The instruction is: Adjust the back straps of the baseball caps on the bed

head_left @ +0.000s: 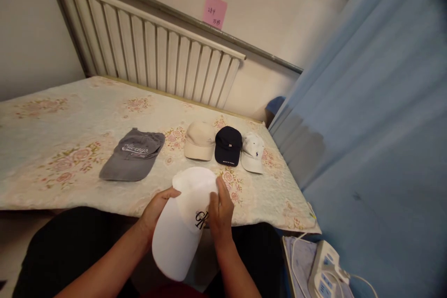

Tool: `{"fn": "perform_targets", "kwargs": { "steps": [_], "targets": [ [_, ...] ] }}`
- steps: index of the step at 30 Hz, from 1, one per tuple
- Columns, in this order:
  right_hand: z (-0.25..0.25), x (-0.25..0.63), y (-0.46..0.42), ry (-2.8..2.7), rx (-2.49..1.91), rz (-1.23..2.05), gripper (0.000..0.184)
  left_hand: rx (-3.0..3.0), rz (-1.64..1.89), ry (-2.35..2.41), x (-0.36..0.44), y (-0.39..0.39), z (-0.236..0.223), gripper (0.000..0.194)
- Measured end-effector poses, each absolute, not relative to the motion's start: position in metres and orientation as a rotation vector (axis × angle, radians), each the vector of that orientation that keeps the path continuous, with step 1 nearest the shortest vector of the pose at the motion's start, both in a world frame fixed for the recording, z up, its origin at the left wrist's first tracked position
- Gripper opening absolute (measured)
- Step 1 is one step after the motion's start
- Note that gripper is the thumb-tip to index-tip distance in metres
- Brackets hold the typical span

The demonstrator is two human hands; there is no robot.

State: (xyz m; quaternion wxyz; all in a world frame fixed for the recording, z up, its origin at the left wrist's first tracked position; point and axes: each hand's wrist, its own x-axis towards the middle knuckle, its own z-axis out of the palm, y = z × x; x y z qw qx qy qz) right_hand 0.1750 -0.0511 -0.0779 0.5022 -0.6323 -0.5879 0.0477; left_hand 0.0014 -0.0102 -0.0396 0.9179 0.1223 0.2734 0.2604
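White cap [185,223], lower centre, gripped by left hand [154,210] and right hand [222,210], not yet down; three caps [228,145] already rowed centre-right, grey cap [134,156] apart, centre-left.

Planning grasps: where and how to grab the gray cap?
Probably pinch the gray cap by its brim, top and underside, coming from the camera side: the brim juts that way, broad and unobstructed, while the crown looks slumped.
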Motion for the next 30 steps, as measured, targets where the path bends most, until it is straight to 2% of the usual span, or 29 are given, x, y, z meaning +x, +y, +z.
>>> {"fn": "perform_targets", "kwargs": {
  "steps": [4, 9, 14, 20, 30],
  "targets": [
    [-0.064, 0.158, -0.059, -1.751, -1.380, -0.190, 0.051, 0.235, 0.501, 0.546, 0.004, -0.010, -0.040, 0.057],
    [-0.066, 0.155, -0.058, -1.841, -1.346, -0.185, 0.049, 0.240, 0.503, 0.589, 0.000, -0.008, -0.035, 0.057],
    [-0.080, 0.179, -0.049, -1.518, -1.500, 0.119, 0.043, 0.236, 0.528, 0.541, -0.007, -0.005, -0.036, 0.058],
    [-0.068, 0.197, -0.044, -1.154, -1.555, 0.519, 0.044, 0.260, 0.555, 0.569, -0.004, -0.006, -0.035, 0.058],
    [-0.070, 0.201, -0.046, -1.053, -1.472, 0.565, 0.040, 0.265, 0.561, 0.519, -0.011, 0.001, -0.040, 0.058]
  ]
}}
